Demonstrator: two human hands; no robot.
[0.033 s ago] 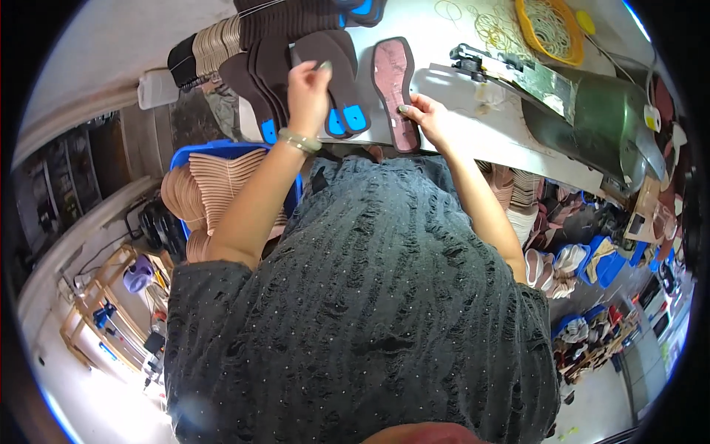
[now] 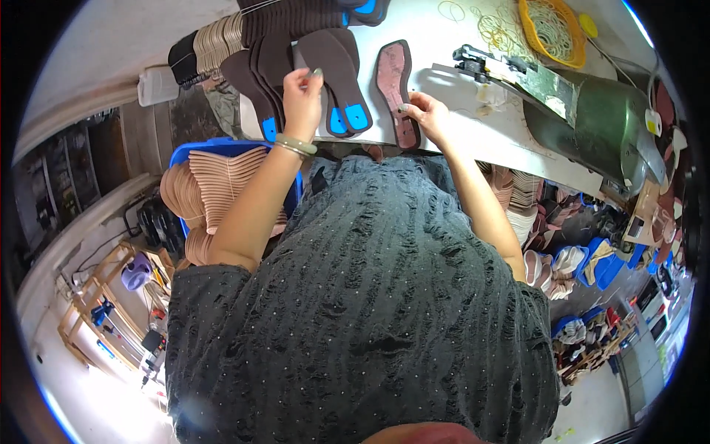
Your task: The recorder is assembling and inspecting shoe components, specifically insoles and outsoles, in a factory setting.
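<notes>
A pink-faced insole (image 2: 394,74) with a dark rim lies lengthwise on the white worktop. My right hand (image 2: 429,118) grips its right edge near the lower end, thumb on top. My left hand (image 2: 302,107), with a bracelet at the wrist, hovers over the dark brown insoles (image 2: 336,63). Its fingertips are pinched together; whatever they hold, if anything, cannot be made out. Those brown insoles overlap in a fanned row, several with blue patches (image 2: 356,116) at the near end. The left hand hides part of the row.
Bundled brown and beige insoles (image 2: 222,44) stand at the back left. A yellow basket (image 2: 582,48) of rubber bands sits at the far right, loose bands beside it. A green machine (image 2: 610,118) occupies the right side. Below the table's left, a blue crate (image 2: 177,157) holds beige insoles.
My left hand has drawn slightly back toward me and to the left. The pink-faced insole has shifted a little, its far end moving right, with my right hand still on it.
</notes>
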